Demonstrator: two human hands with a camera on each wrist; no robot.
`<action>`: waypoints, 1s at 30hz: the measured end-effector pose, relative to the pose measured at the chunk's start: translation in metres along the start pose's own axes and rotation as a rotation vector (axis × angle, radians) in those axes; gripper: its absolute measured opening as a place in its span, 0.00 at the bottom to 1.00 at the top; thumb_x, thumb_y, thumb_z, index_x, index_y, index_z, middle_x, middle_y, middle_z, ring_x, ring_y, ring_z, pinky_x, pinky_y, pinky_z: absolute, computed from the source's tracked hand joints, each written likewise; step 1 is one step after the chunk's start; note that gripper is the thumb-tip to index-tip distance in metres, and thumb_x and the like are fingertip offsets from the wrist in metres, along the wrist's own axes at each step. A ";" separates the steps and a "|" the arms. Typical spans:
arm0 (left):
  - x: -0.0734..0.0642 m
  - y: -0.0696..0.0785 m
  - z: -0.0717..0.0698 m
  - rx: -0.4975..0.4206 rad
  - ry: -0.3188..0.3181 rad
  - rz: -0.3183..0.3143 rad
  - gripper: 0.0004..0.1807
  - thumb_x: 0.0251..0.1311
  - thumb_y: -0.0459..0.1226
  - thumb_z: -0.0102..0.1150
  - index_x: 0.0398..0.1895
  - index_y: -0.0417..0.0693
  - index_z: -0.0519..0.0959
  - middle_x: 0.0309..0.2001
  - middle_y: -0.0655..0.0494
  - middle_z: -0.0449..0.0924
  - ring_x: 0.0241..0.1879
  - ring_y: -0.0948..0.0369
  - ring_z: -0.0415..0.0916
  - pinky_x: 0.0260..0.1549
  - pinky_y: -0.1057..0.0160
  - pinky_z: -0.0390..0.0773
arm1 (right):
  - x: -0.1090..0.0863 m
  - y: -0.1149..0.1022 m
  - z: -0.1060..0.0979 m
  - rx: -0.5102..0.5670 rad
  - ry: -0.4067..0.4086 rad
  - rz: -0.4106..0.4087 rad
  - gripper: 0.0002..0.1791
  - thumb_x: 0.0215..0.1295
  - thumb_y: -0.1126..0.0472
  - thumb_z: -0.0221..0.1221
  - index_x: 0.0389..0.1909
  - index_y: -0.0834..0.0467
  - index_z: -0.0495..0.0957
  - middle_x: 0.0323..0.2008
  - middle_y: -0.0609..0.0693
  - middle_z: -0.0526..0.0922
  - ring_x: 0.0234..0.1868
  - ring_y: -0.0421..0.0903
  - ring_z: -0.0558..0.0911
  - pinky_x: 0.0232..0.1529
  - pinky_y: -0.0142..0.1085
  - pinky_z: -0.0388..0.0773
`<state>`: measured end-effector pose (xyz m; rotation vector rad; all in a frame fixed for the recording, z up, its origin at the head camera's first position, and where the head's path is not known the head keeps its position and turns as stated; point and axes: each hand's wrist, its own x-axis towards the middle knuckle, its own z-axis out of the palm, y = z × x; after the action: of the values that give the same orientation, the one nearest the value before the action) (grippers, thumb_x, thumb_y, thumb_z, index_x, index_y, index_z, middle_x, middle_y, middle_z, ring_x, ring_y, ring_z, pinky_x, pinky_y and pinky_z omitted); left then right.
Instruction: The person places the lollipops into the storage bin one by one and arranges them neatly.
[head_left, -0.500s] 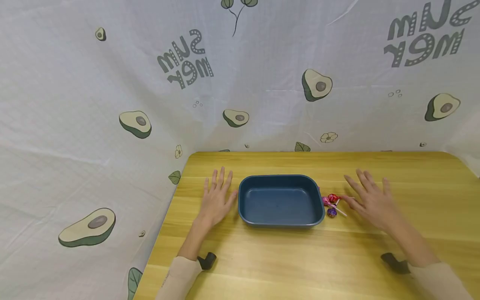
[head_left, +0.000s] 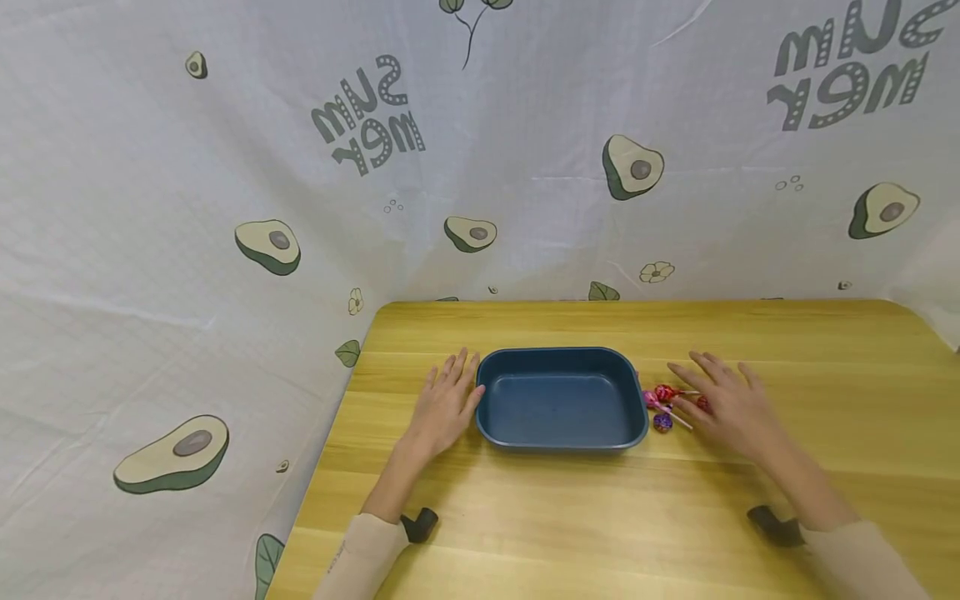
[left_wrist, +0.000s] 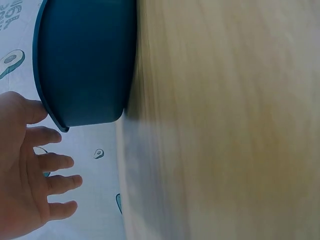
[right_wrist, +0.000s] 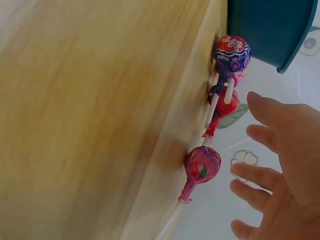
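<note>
A dark blue rectangular tray (head_left: 555, 412) with rounded corners stands on the wooden table. My left hand (head_left: 442, 407) is at its left side, fingers spread, the thumb right at the rim in the left wrist view. To the right of the tray lie several wrapped lollipops: a purple one (right_wrist: 232, 54), a red one (right_wrist: 227, 104) and a pinkish-red one (right_wrist: 202, 164) with white sticks. Over these lollipops hovers my right hand (head_left: 731, 408), its fingers spread and relaxed, holding nothing. In the head view it partly covers the pinkish-red lollipop.
The yellowish wooden table (head_left: 540, 525) has rounded far corners. Behind it and to the left hangs a white cloth (head_left: 187, 333) printed with avocados and lettering. A dark strap piece (head_left: 420, 525) sits at my left wrist, another (head_left: 775, 527) at the right.
My left hand has moved right, up to the tray's rim. The right hand has shifted slightly left toward the tray, and the pinkish-red lollipop now shows beneath it.
</note>
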<state>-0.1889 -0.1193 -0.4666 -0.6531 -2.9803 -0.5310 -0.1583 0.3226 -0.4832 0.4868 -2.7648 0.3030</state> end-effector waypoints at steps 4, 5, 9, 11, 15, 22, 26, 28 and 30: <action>0.000 0.000 0.000 -0.003 0.003 0.009 0.31 0.83 0.49 0.37 0.83 0.49 0.56 0.82 0.43 0.55 0.81 0.44 0.56 0.78 0.36 0.55 | 0.003 -0.004 0.002 -0.004 0.025 -0.017 0.28 0.60 0.55 0.71 0.62 0.54 0.80 0.60 0.68 0.79 0.58 0.70 0.78 0.57 0.70 0.69; 0.000 0.000 0.001 -0.005 0.005 0.013 0.31 0.83 0.49 0.37 0.83 0.49 0.57 0.81 0.43 0.56 0.80 0.44 0.57 0.78 0.36 0.56 | 0.003 -0.005 0.002 -0.002 0.024 -0.014 0.27 0.59 0.56 0.72 0.61 0.54 0.81 0.58 0.68 0.80 0.57 0.70 0.79 0.55 0.69 0.70; 0.000 -0.001 0.002 -0.006 0.006 0.022 0.30 0.83 0.49 0.37 0.82 0.49 0.58 0.81 0.42 0.58 0.80 0.43 0.58 0.77 0.36 0.56 | 0.006 -0.008 0.003 0.006 0.003 -0.003 0.23 0.58 0.58 0.73 0.56 0.55 0.85 0.53 0.65 0.82 0.53 0.67 0.79 0.48 0.65 0.71; 0.000 -0.001 0.002 -0.007 0.002 0.020 0.30 0.83 0.48 0.37 0.82 0.49 0.57 0.80 0.42 0.58 0.80 0.43 0.58 0.77 0.37 0.56 | 0.007 -0.009 0.004 0.008 0.007 -0.010 0.21 0.58 0.58 0.74 0.54 0.55 0.87 0.49 0.62 0.83 0.50 0.65 0.78 0.44 0.61 0.70; 0.000 -0.001 0.003 -0.017 -0.003 0.013 0.30 0.83 0.48 0.39 0.82 0.50 0.57 0.80 0.41 0.58 0.80 0.43 0.58 0.77 0.38 0.57 | 0.009 -0.008 0.008 0.003 0.043 -0.038 0.19 0.54 0.60 0.75 0.49 0.55 0.89 0.44 0.58 0.83 0.43 0.60 0.77 0.37 0.50 0.66; 0.000 -0.001 0.003 -0.031 -0.010 0.007 0.30 0.83 0.49 0.37 0.83 0.50 0.57 0.80 0.41 0.58 0.80 0.43 0.58 0.77 0.37 0.58 | 0.014 -0.008 0.010 0.016 0.029 -0.038 0.16 0.55 0.61 0.75 0.46 0.55 0.90 0.38 0.54 0.84 0.38 0.55 0.77 0.33 0.40 0.61; 0.000 -0.002 0.004 -0.026 -0.020 -0.001 0.31 0.84 0.49 0.36 0.83 0.50 0.56 0.80 0.42 0.58 0.80 0.43 0.58 0.77 0.37 0.59 | 0.016 -0.008 0.011 0.030 0.032 -0.059 0.14 0.54 0.63 0.75 0.43 0.57 0.90 0.35 0.53 0.85 0.37 0.55 0.78 0.32 0.38 0.61; 0.000 -0.002 0.004 -0.027 -0.024 -0.006 0.30 0.84 0.49 0.36 0.83 0.51 0.56 0.80 0.42 0.58 0.80 0.44 0.58 0.77 0.38 0.59 | 0.017 -0.007 0.011 0.044 0.034 -0.066 0.14 0.53 0.64 0.75 0.43 0.58 0.90 0.35 0.54 0.85 0.36 0.54 0.78 0.31 0.37 0.62; 0.000 -0.001 0.004 -0.032 -0.026 -0.009 0.30 0.84 0.49 0.36 0.83 0.51 0.56 0.80 0.42 0.59 0.80 0.44 0.58 0.77 0.38 0.59 | 0.018 -0.006 0.011 0.055 0.040 -0.080 0.14 0.52 0.64 0.75 0.42 0.59 0.90 0.34 0.54 0.86 0.34 0.52 0.77 0.31 0.36 0.63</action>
<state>-0.1896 -0.1190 -0.4707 -0.6551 -3.0062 -0.5765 -0.1750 0.3088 -0.4868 0.5968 -2.6960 0.3670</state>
